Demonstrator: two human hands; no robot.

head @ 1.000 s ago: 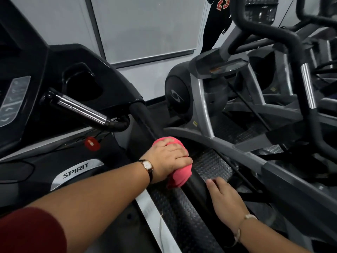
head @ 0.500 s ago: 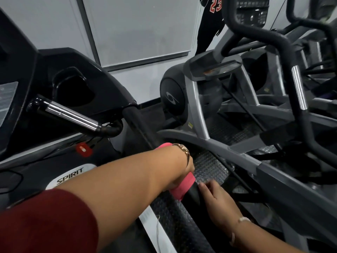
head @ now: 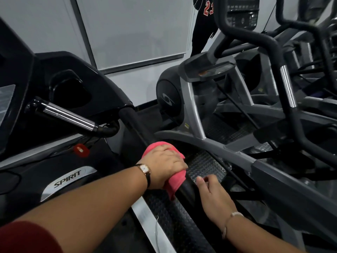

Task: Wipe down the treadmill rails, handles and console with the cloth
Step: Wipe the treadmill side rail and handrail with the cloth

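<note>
Pale grey wall panels close off the back of a gym, and a dark shirt with a red number hangs against them. The left hand, on an arm with a dark red sleeve and a small wristwatch, grips the pink cloth. Its fingers are curled over the top and squeeze the cloth around the black padded side rail of the treadmill. Cloth shows above the knuckles and hangs out below the heel of the hand, touching the rail on both sides. Just below and to the right of it, the right hand, with a thin bracelet at the wrist, rests on the same rail. Its fingers are relaxed and nearly straight, pointing up the rail toward the cloth but not touching it. Beyond those fingertips lies a studded foot plate of the neighbouring grey machine. Up and to the left of the left hand, a chrome handle juts out from under a black cup holder, beside the dark console. A red safety key sits level with the left hand, well to its left. A silver badge reading SPIRIT lies below that, just above the forearm.
</note>
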